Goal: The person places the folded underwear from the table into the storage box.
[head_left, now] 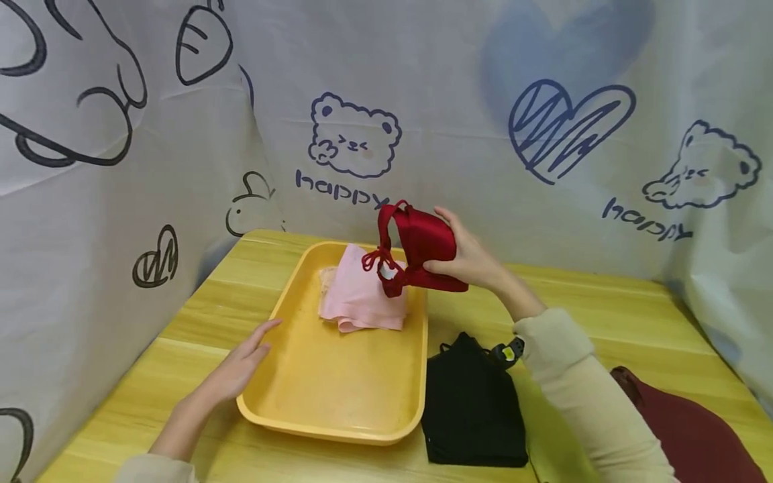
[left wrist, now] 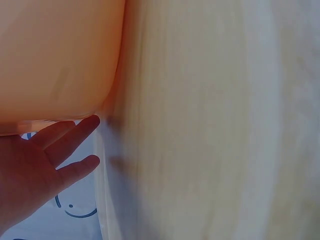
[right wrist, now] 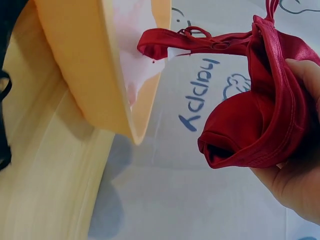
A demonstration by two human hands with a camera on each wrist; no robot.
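My right hand [head_left: 468, 258] grips a folded red bra [head_left: 425, 241] by its cups, above the far right rim of a yellow tray [head_left: 335, 382]. The bra's straps and a small white tag dangle on its left side. In the right wrist view the red bra [right wrist: 250, 120] shows its cups tucked together, with the thumb on top. My left hand [head_left: 238, 365] is at the tray's left rim with fingers extended; the left wrist view shows those fingers [left wrist: 75, 137] at the tray's edge. Inside the tray, at the far end, lies a folded pink cloth [head_left: 365, 295] over a beige lacy piece [head_left: 327, 282].
Right of the tray lies a folded black garment [head_left: 474, 402] with thin straps. A yellow-green cloth [head_left: 552, 436] is partly under my right sleeve, and a maroon garment [head_left: 694, 422] lies at the far right. Drawn-on white sheeting [head_left: 435, 161] stands behind the wooden table [head_left: 217, 295].
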